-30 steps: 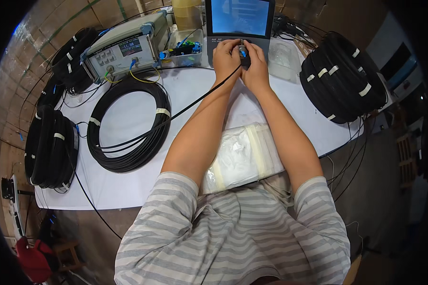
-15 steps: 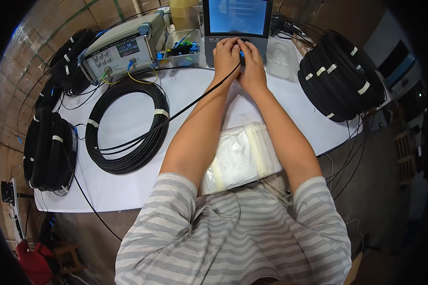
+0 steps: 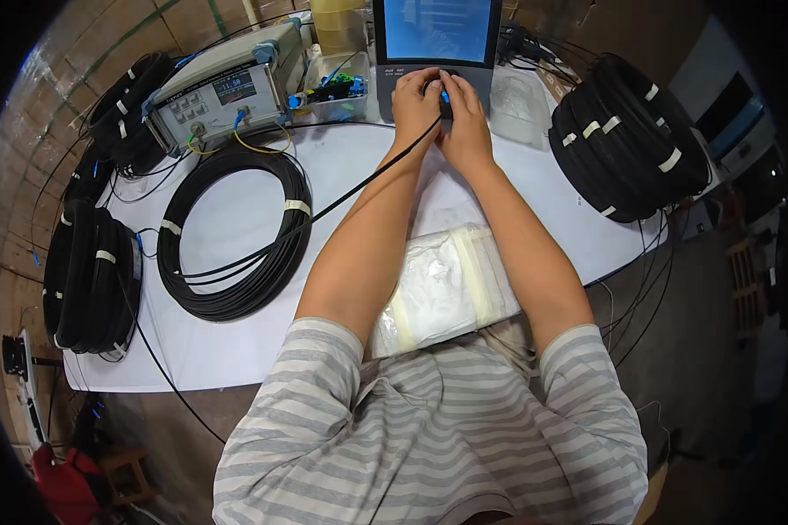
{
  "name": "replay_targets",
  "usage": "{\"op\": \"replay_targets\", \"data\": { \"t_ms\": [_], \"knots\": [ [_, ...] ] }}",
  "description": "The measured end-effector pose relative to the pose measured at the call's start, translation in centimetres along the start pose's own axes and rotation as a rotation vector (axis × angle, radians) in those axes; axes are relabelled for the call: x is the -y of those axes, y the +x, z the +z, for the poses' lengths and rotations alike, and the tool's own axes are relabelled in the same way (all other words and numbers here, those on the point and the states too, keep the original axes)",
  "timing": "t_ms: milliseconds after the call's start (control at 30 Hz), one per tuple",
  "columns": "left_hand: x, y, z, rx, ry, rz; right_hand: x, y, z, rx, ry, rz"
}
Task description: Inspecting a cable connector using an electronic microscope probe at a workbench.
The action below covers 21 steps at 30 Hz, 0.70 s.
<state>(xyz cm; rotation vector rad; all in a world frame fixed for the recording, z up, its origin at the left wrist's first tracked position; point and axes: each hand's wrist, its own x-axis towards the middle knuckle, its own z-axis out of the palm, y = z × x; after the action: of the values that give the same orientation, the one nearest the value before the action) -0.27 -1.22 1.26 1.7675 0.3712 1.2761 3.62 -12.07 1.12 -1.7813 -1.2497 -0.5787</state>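
Both hands are met at top centre of the frame, just below the screen unit [image 3: 438, 35], at its lower front edge. A small blue connector [image 3: 445, 94] is seen between them, pinched at the fingertips. The left hand [image 3: 416, 101] and right hand [image 3: 466, 122] are touching each other around it; neither is clearly nearer, both are on it.

A thin black cable [image 3: 324, 214] is run from the connector down and left across the white table [image 3: 236, 350], passing under the left wrist toward the black cable coil [image 3: 236, 232] at left centre. Its long axis lies diagonal, upper right to lower left. The connector end is pointed up-frame, toward the screen unit's front panel, just beside it; actual contact with a port cannot be told, since it is hidden by fingers.

Fingers: both hands are curled nearly closed, tips drawn together on the connector. Only a narrow gap is left, filled by the blue part. The exact grip of the right hand cannot be fully made out; the thumb side is hidden.

Nearby: a grey test instrument [image 3: 223, 87] at upper left with yellow leads, a clear plastic tray [image 3: 337, 87] of small parts beside it, a large bundled coil [image 3: 630, 136] at upper right, more coils [image 3: 92, 271] at far left, and a clear plastic bag [image 3: 446, 289] between the forearms.
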Motion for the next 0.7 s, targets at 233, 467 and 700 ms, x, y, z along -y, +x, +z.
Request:
{"op": "replay_targets", "data": {
  "t_ms": [233, 467, 700],
  "knots": [
    [-0.31, 0.09, 0.12, -0.059, 0.039, 0.002, 0.2, 0.07, -0.25, 0.051, -0.027, -0.002],
    [-0.63, 0.22, -0.25, 0.023, 0.048, -0.012, 0.35, -0.1, -0.11, 0.036, -0.016, 0.006],
    [-1.08, 0.13, -0.37, 0.056, -0.08, -0.088, 0.05, -0.2, -0.19, 0.043, -0.024, 0.007]
  ]
}}
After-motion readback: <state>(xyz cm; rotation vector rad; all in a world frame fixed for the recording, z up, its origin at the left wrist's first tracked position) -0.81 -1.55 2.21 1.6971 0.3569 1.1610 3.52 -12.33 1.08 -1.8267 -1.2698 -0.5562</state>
